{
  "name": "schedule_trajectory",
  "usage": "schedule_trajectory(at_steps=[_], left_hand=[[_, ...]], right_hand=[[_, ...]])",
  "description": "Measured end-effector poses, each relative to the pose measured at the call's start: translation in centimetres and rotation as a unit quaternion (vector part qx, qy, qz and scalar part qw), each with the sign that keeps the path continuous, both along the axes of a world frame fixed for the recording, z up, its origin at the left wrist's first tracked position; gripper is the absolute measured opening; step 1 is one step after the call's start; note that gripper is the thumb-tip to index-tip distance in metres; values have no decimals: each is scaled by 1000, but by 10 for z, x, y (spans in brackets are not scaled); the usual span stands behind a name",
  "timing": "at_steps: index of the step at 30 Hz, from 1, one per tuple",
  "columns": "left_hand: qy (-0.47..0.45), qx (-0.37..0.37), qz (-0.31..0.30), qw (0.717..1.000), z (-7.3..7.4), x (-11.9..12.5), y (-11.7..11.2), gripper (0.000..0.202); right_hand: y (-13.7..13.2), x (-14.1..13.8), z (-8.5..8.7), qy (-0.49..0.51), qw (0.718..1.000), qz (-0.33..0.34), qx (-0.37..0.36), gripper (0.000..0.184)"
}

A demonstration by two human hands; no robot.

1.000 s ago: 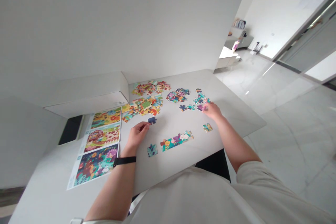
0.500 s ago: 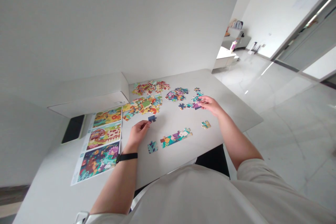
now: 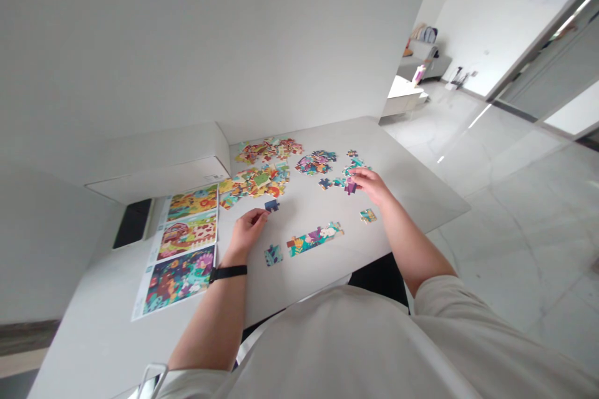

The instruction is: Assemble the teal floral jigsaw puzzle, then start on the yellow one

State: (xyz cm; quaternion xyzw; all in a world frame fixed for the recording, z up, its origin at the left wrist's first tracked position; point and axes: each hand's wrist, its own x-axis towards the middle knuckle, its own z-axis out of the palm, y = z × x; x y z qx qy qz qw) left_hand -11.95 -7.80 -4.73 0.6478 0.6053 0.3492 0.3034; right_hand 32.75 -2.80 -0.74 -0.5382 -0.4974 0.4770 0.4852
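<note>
My left hand (image 3: 249, 229) is closed in a pinch, with a dark blue puzzle piece (image 3: 272, 206) at its fingertips. Over on the right, my right hand (image 3: 373, 184) has its fingers drawn together on a small group of pieces; a purple puzzle piece (image 3: 350, 187) shows under the fingertips, which partly hide it. A joined strip of puzzle pieces (image 3: 314, 239) lies near the table's front edge. Just left of it is a teal piece with leaves (image 3: 273, 255). A yellow and teal piece (image 3: 368, 216) sits by itself below my right hand.
Behind lie a red-toned pile (image 3: 271, 149), a yellow-green pile (image 3: 259, 181) and a purple-blue pile (image 3: 316, 162) of pieces. A sheet with three pictures (image 3: 185, 230) is at left, beside a dark-screened phone or tablet (image 3: 133, 223). A white box (image 3: 163, 171) stands against the wall.
My right hand has shifted slightly left over the teal and purple pieces. My left hand keeps its place by the dark blue piece. The whole view has tilted a little.
</note>
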Motion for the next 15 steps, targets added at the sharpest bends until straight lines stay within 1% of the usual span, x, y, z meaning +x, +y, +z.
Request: schedule_trajectory(at_steps=[3,6,9,12,15], left_hand=[[2,-4,0,1000,-1,-1,0,45],[-1,-9,0,1000,0,-1,0,45],[-2,-10,-2,1000,2,0,-1,46],[-1,-8,-3,1000,4,1,-1,45],[2,-8,-3,1000,4,1,-1,45]], right_hand=[[2,5,0,-8,1000,5,-1,52],[6,13,-2,-44,999,6,-6,43],[9,20,-7,-136,990,28,-13,29],[9,23,-13,-244,968,61,-18,16],[8,24,-18,-308,949,65,-11,7]])
